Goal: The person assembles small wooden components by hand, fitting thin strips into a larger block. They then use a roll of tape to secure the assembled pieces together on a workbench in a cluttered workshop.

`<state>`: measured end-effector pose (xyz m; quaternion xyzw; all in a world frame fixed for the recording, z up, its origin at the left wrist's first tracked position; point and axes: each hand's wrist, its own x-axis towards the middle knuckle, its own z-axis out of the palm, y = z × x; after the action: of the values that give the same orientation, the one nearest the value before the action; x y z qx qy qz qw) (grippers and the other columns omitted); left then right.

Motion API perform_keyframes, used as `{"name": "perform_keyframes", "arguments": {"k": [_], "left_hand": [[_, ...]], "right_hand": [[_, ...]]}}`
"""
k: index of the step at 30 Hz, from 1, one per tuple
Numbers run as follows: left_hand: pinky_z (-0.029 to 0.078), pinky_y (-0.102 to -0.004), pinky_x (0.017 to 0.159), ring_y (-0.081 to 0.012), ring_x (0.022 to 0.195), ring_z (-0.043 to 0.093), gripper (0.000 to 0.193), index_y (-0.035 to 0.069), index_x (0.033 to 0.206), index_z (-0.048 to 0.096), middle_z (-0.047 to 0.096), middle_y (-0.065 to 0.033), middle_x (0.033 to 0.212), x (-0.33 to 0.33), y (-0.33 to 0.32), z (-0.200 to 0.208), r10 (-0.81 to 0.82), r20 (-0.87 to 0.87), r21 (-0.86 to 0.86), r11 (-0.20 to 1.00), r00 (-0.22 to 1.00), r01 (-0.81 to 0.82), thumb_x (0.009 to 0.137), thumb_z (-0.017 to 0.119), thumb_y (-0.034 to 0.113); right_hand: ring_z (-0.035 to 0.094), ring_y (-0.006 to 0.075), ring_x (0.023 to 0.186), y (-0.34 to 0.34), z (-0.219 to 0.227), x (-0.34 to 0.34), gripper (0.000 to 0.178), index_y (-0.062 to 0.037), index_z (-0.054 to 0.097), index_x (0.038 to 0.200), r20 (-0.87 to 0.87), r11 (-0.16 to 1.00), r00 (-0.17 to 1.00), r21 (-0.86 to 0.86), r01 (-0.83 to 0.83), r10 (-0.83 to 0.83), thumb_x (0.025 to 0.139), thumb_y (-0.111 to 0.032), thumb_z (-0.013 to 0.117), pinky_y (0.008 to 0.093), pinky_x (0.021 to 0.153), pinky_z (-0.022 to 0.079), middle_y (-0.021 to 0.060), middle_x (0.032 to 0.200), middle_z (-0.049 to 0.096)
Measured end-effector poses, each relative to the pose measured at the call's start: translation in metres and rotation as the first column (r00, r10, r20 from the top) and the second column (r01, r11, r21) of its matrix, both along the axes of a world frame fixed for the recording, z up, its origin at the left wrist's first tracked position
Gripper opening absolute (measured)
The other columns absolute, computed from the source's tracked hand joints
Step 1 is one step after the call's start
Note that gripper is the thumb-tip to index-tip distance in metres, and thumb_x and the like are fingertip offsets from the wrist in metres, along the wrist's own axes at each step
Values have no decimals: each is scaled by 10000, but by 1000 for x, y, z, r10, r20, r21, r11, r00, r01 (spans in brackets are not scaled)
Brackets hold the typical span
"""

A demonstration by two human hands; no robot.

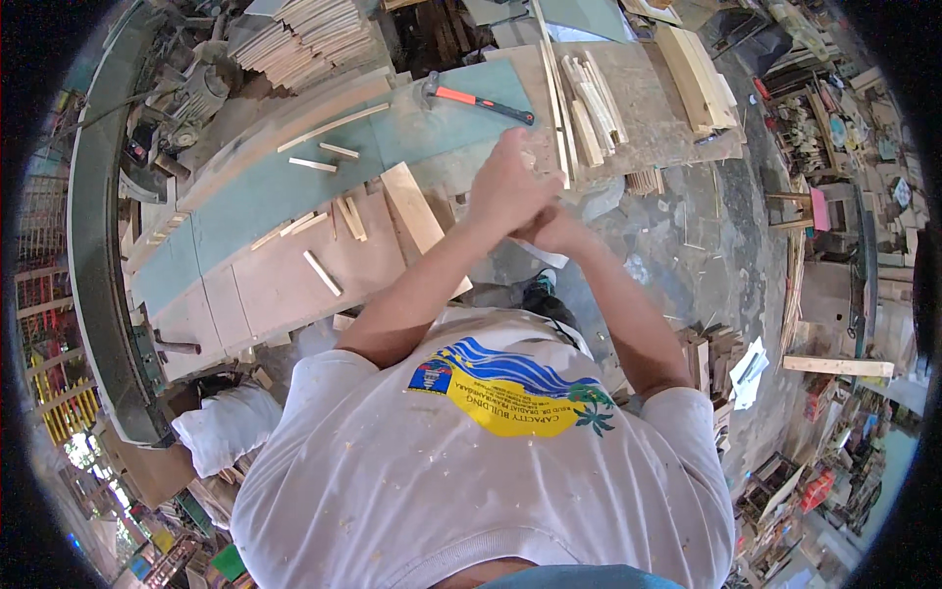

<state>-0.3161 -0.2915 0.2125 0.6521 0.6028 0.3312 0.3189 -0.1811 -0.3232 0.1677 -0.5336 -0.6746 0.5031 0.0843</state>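
Observation:
In front of my chest, over the bench's near edge, my two hands come together. My left hand is closed with its fingers curled and lies above and partly over my right hand. The right fingers are bent in under the left hand. Whatever they hold, if anything, is hidden between them. Just beyond the left hand lies a hammer with an orange and black handle. Several long thin wood strips lie on the bench right of it.
A worktable with greenish and brown panels spreads ahead and left, bearing short wood sticks and a flat board. A metal machine beam stands at far left. Thick planks and a stack of slats lie farther off.

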Motion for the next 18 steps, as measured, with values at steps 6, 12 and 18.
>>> {"name": "perform_keyframes", "arguments": {"k": [6,12,18], "left_hand": [[543,-405,728,-303,790,687,577,55,1266,507,690,-164,845,-19,24,-6,-68,63,-167,983,996,78,807,766,290],[512,-290,615,-113,607,567,373,62,1193,516,612,-39,750,-28,37,-3,-125,808,-298,756,576,583,897,684,214],[529,-312,693,-134,666,606,329,55,1162,518,620,-60,811,-15,35,-38,-154,843,-206,792,515,575,919,660,226]], "right_hand": [[603,369,1200,-2,36,-11,628,-62,620,1306,44,992,993,71,-109,106,806,-410,775,410,1042,449,199,1289,646],[588,355,1224,8,56,5,606,-60,618,1318,6,959,959,3,-283,283,853,-427,747,411,1056,433,185,1309,640],[625,301,1136,5,34,9,537,-56,633,1300,-129,963,955,0,-270,268,903,-409,714,403,1029,449,160,1233,675]]}}
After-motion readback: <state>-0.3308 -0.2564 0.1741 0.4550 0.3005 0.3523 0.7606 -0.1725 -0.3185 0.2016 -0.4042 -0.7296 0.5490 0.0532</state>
